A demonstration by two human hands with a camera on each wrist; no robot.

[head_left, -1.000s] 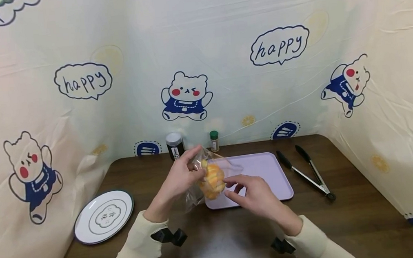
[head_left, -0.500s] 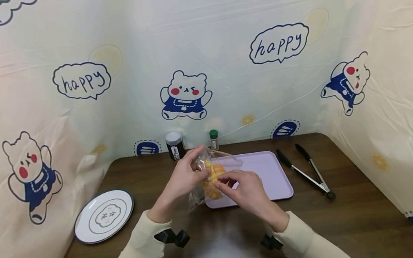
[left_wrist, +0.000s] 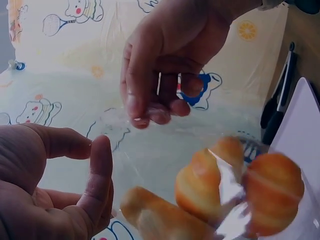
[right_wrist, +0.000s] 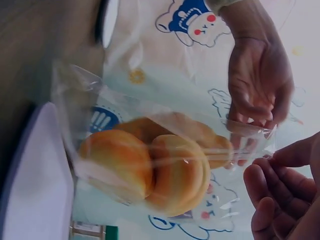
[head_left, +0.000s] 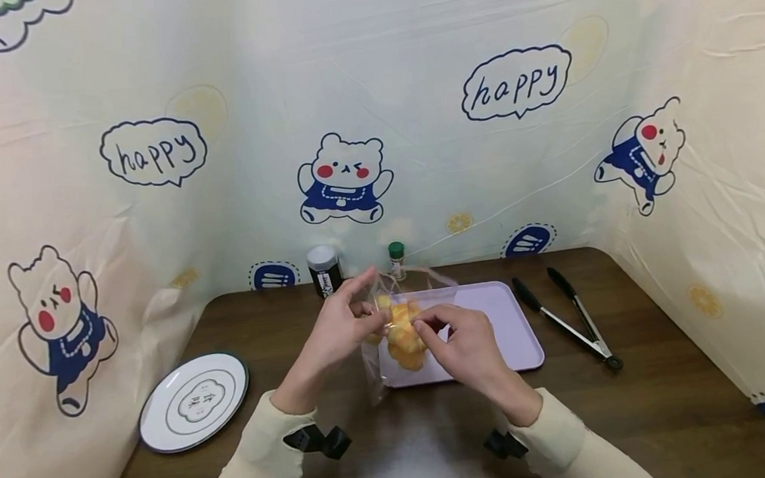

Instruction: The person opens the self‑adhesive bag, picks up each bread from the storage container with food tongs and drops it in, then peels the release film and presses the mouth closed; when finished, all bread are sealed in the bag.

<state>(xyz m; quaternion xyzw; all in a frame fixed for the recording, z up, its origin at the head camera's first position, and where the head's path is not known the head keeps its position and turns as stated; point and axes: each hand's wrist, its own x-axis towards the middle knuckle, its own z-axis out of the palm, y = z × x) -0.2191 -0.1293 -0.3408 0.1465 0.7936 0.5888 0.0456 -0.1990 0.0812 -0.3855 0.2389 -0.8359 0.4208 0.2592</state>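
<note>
A clear plastic bag [head_left: 375,376] holds several golden bread rolls [head_left: 406,349] and hangs over the tray's left side. My left hand [head_left: 339,330] pinches the bag at its upper left, thumb against forefinger. On the other side my right hand [head_left: 465,342] pinches the film between thumb and forefinger, close beside the rolls. In the right wrist view, the bag's edge stretches between the right fingertips [right_wrist: 265,159] and the left hand [right_wrist: 260,82] behind. Ridged rolls [right_wrist: 177,175] show through the film; the left wrist view also has a longer roll [left_wrist: 165,215].
A lilac tray [head_left: 492,320] lies behind the hands, with black-tipped tongs [head_left: 570,321] to its right. A white plate [head_left: 165,410] is at the left. A dark jar [head_left: 324,270] and a green-capped shaker [head_left: 396,260] stand at the back of the brown table [head_left: 408,449].
My right hand has come in from the right and now pinches the bag's film. The bag and rolls have shifted slightly right, and the film is spread wider. The left hand keeps its hold.
</note>
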